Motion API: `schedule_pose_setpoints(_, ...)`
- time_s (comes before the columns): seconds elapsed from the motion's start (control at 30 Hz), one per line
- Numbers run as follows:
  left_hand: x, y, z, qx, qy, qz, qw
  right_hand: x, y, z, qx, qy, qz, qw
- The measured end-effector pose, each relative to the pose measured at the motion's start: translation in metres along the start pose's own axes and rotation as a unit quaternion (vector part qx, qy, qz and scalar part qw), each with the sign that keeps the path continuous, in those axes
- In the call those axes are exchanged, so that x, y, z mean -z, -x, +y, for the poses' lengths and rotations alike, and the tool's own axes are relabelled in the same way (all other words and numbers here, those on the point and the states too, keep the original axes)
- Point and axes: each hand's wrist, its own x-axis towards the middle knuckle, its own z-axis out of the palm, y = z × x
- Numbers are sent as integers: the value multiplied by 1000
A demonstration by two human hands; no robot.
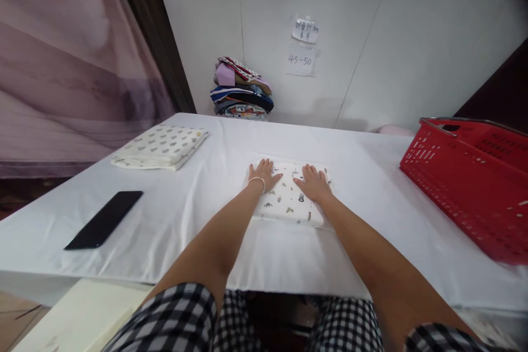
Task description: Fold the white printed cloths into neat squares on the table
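A folded white cloth (pixel 289 198) printed with small figures lies flat on the white-covered table in front of me. My left hand (pixel 264 174) rests palm down on its left edge, fingers spread, with a thin bracelet at the wrist. On the cloth's right side, my right hand (pixel 314 182) presses down with its fingers stretched out. Neither hand grips anything. The cloth's printed middle shows between my two thumbs.
To the left lie another folded white cloth (pixel 163 146) with grey prints and a black phone (pixel 105 220). A red plastic basket (pixel 466 192) stands at the right. Behind the table's far edge rises a stack of folded fabrics (pixel 242 91) by the wall with paper signs (pixel 302 60).
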Motion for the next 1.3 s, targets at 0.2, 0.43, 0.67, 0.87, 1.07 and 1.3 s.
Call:
schedule_pose_setpoints(0.2,0,1,0,1,3,6,1000,12,-3,1,-20,14,-38,999)
schedule_pose_setpoints(0.43,3,0,1,-2,0,2,1000,9,4,25,-77,-7,-9,997)
schedule_pose_setpoints(0.67,1,-4,-3,-7,-2,11,1000,7,3,23,-79,-3,-12,997)
schedule_pose_setpoints(0.87,4,8,9,-25,-34,78,996,8,3,23,-84,1,-20,996)
schedule_pose_setpoints(1.07,-4,25,19,-20,-3,22,1000,10,-1,22,-88,-6,-13,996)
schedule_pose_setpoints(1.3,-3,25,17,-19,-4,17,1000,15,8,45,-60,-75,-17,995)
